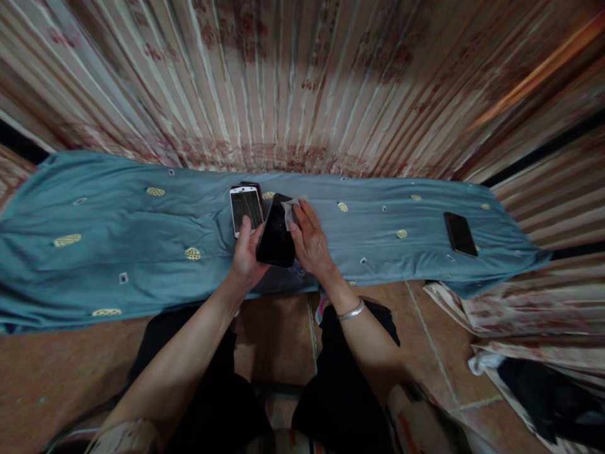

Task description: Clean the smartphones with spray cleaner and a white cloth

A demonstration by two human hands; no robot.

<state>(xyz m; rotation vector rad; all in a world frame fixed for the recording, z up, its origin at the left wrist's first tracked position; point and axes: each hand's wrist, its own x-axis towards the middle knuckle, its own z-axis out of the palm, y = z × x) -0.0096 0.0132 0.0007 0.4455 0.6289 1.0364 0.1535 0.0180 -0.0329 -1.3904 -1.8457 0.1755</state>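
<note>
Black phone (275, 241), any lettering unreadable, sits in left hand (247, 257); right hand (312, 244) presses pale cloth (289, 216).

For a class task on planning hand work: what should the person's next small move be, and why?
Probably slide the cloth down across the held phone with the right hand: the cloth covers only the phone's upper right part, most of its dark face is uncovered, and the left hand grips its left edge.
</note>
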